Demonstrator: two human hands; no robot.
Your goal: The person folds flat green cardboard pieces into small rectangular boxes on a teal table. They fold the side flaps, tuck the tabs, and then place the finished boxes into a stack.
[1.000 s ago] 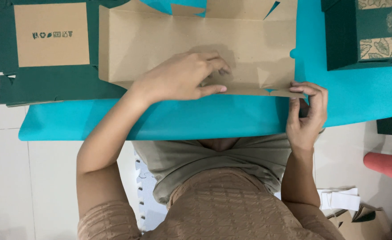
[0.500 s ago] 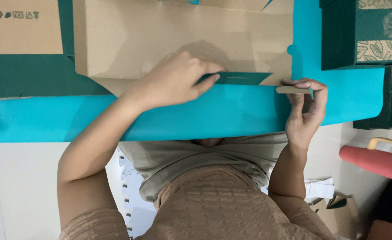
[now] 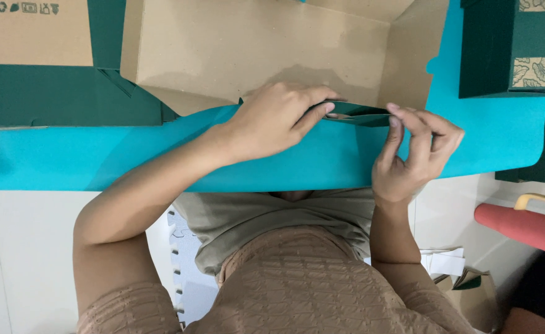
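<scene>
A flat cardboard box blank [image 3: 254,43], brown inside and dark green outside, lies on a turquoise mat [image 3: 285,161]. Its right side flap [image 3: 411,59] stands partly raised. My left hand [image 3: 272,117] presses on the near edge of the blank, fingers curled over a folded dark green flap [image 3: 353,114]. My right hand [image 3: 418,154] pinches the right end of that same green flap between thumb and fingertips. The flap is lifted off the mat and folded toward the brown panel.
Another flat blank [image 3: 50,80], brown and green, lies at the left. A finished dark green box [image 3: 514,46] with leaf pattern stands at the top right. A red tape dispenser [image 3: 523,222] sits low right, with paper scraps [image 3: 449,263] on the white floor.
The near flap has been folded up so its green side shows, and the right side panel has risen. Both hands moved in onto the flap; the view shifted closer.
</scene>
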